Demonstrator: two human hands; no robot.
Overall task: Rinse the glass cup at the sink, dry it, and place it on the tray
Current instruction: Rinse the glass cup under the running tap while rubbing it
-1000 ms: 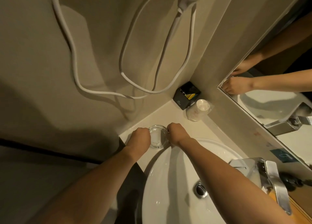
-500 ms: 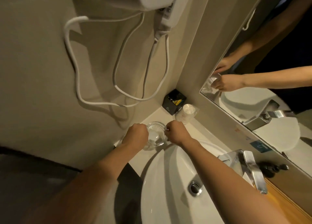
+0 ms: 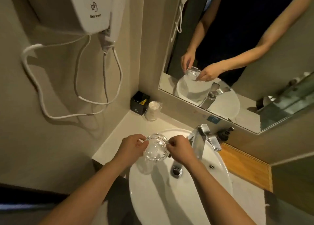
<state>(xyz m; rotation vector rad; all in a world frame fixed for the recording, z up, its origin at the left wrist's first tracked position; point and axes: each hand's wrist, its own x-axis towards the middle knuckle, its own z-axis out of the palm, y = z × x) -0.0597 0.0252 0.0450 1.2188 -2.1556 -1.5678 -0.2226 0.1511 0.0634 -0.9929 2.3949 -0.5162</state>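
Both hands pinch the glass cup (image 3: pixel 156 149) by its rim: left hand (image 3: pixel 131 147) on the left edge, right hand (image 3: pixel 180 150) on the right, fingertips only. Cup hangs over the far-left part of the sink (image 3: pixel 153 199), just left of the faucet (image 3: pixel 202 140); no water running that I can see.

Risks: fingertip grip on thick, smooth glass w/ a scalloped rim. Once wet it'll likely get slick, & a slip means glass on hard white ceramic, so chip or break. Chrome spout sits close to the right hand; a knock there is possible. Wooden tray (image 3: pixel 246 165) lies far right, behind the faucet.
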